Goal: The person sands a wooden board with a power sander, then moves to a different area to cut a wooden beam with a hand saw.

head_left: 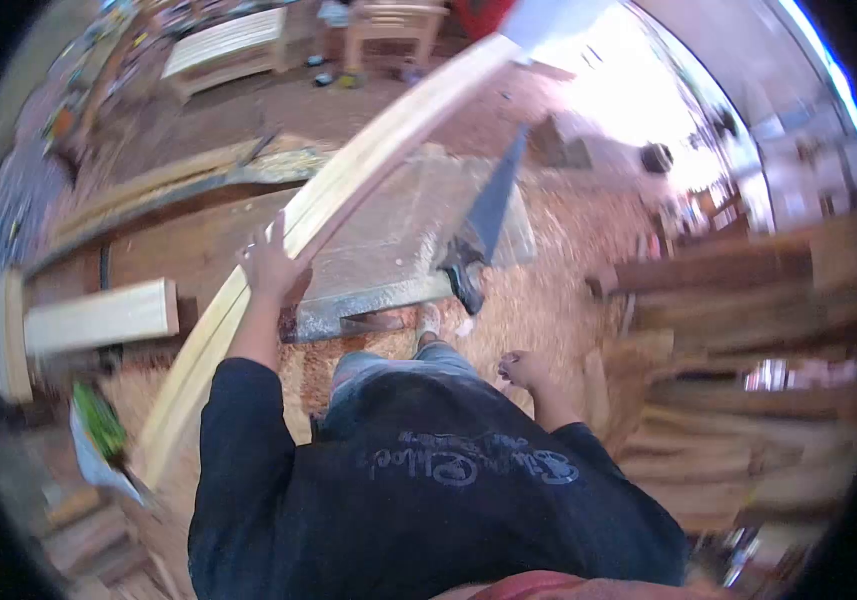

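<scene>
Left fingers (276,234) gripping beam (348,180), long axis slanting forward-right

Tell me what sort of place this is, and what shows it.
Most likely a woodworking shop: a handsaw lies on a low work surface, shavings cover the floor beside it, and the left hand grips a long pale timber.

The left arm (253,385) reached forward and out from the torso, its forearm bare below a dark sleeve. The left hand (270,270) was raised ahead of the body in a wide grip, fingers (260,240) spread and pointing away. The right arm (555,405) hung lower, bent beside the waist; the right hand (520,370) sat near the hip, its fingers loosely curled inward, gripping nothing visible.
</scene>
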Available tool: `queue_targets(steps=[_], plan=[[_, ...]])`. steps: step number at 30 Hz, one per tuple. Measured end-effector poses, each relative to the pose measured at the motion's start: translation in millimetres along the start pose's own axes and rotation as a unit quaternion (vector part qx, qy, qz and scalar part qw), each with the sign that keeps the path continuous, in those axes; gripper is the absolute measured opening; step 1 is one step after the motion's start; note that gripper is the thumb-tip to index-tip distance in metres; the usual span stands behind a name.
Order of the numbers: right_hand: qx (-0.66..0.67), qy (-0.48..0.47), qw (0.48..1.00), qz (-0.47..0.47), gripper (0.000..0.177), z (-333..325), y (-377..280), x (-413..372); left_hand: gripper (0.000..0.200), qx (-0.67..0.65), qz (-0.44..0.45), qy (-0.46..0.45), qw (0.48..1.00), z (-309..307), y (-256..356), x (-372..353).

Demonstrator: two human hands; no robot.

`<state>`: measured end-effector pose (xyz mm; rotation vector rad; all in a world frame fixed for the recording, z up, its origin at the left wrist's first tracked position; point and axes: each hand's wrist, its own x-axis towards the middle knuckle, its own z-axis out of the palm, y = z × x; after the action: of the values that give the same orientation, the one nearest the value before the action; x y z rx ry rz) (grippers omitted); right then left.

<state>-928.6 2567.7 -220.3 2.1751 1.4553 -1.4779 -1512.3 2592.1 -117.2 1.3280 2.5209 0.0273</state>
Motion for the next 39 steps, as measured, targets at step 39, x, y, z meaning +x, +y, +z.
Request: queue_targets(steps=[39], plan=[[-0.389,0.009,0.897,-0.21,0.059,18,-268,61,0.101,-0.055,0.027,0.152,0.986,21,-188,-107]])
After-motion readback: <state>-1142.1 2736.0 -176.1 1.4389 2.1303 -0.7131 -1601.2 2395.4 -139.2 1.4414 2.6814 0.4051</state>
